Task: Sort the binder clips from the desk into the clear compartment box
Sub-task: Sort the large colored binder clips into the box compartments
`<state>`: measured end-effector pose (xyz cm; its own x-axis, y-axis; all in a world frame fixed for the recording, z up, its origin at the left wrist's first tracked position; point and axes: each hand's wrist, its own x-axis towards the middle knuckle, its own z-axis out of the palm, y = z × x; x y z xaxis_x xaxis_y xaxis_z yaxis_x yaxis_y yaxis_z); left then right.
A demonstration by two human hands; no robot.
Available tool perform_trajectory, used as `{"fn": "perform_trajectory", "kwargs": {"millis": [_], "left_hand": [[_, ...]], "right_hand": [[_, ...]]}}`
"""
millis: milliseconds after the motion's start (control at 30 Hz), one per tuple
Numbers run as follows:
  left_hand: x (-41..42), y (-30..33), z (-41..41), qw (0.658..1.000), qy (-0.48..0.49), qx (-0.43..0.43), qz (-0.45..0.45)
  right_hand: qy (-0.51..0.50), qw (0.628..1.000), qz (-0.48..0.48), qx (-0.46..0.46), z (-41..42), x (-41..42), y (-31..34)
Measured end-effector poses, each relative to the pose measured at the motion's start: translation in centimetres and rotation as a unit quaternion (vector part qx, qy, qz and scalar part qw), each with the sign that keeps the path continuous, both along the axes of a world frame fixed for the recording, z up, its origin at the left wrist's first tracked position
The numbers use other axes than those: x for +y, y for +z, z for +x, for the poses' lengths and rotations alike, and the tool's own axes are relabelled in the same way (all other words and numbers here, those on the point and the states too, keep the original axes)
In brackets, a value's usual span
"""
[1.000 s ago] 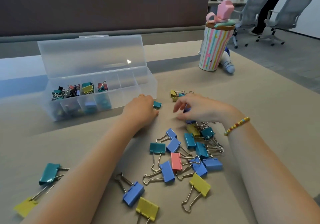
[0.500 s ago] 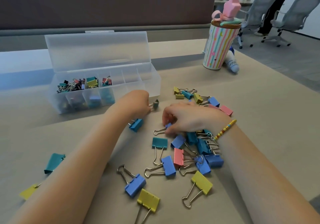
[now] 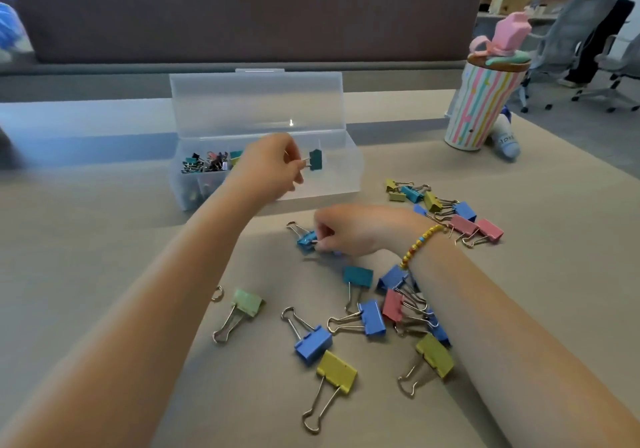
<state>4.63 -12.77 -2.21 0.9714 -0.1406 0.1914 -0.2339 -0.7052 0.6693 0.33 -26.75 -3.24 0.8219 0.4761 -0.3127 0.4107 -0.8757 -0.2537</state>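
Your left hand (image 3: pixel 273 170) pinches a dark teal binder clip (image 3: pixel 315 159) by its wire, now raised over the clear compartment box (image 3: pixel 349 156) at 12 o'clock. Your right hand (image 3: pixel 349 229) has shifted onto a blue clip (image 3: pixel 306 241), fingers curled on it. Loose clips (image 3: pixel 372 317) clutter the bench (image 3: pixel 104 257); a striped cup (image 3: pixel 479 108) stands at 2 o'clock.

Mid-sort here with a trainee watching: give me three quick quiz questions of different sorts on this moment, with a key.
1. True or false: the left hand holds a dark teal clip over the clear box.
2. The right hand pinches a clip of which colour: (a) pink, (b) blue, (c) yellow?
3. Fill in: the box lid stands ____.

Key: 1 true; 2 b, the blue clip; 3 open.
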Motion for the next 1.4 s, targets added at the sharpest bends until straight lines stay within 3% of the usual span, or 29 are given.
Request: {"fn": "perform_trajectory", "kwargs": {"millis": [167, 433, 567, 667, 733, 833, 933, 1033, 1100, 1300, 1400], "left_hand": [[4.7, 0.3, 1.6, 0.988, 0.08, -0.066, -0.113], [9.2, -0.2, 4.8, 0.988, 0.103, -0.057, -0.1], [9.4, -0.6, 6.3, 0.985, 0.107, -0.055, -0.12], [9.1, -0.9, 7.1, 0.983, 0.11, -0.047, -0.139], [9.0, -1.2, 7.4, 0.982, 0.11, -0.041, -0.149], [9.0, -1.8, 7.5, 0.983, 0.108, -0.035, -0.146], [9.1, -2.1, 7.5, 0.985, 0.113, -0.034, -0.129], [9.0, -2.2, 7.6, 0.984, 0.119, -0.03, -0.126], [9.0, -2.3, 7.6, 0.985, 0.117, -0.028, -0.125], [9.0, -2.1, 7.8, 0.987, 0.103, -0.02, -0.119], [9.0, -2.0, 8.0, 0.987, 0.102, -0.019, -0.119]], "right_hand": [[-0.019, 0.993, 0.109, -0.033, 2.2, 1.7, 2.9], [-0.126, 0.948, 0.273, -0.101, 8.3, 4.0, 4.1], [-0.158, 0.92, 0.303, -0.193, 11.6, 6.1, 2.6], [-0.146, 0.93, 0.256, -0.221, 12.9, 7.2, 1.4], [-0.092, 0.955, 0.145, -0.243, 13.3, 7.6, 0.9], [0.002, 0.953, -0.005, -0.302, 13.5, 7.5, 0.5], [0.035, 0.944, -0.008, -0.327, 13.4, 6.7, 0.9], [-0.004, 0.947, 0.115, -0.3, 13.3, 5.9, 1.8], [-0.042, 0.961, 0.156, -0.225, 13.3, 5.8, 2.3], [-0.091, 0.987, 0.117, -0.063, 14.5, 7.7, 1.5], [-0.113, 0.988, 0.074, -0.08, 14.7, 8.8, 0.5]]}}
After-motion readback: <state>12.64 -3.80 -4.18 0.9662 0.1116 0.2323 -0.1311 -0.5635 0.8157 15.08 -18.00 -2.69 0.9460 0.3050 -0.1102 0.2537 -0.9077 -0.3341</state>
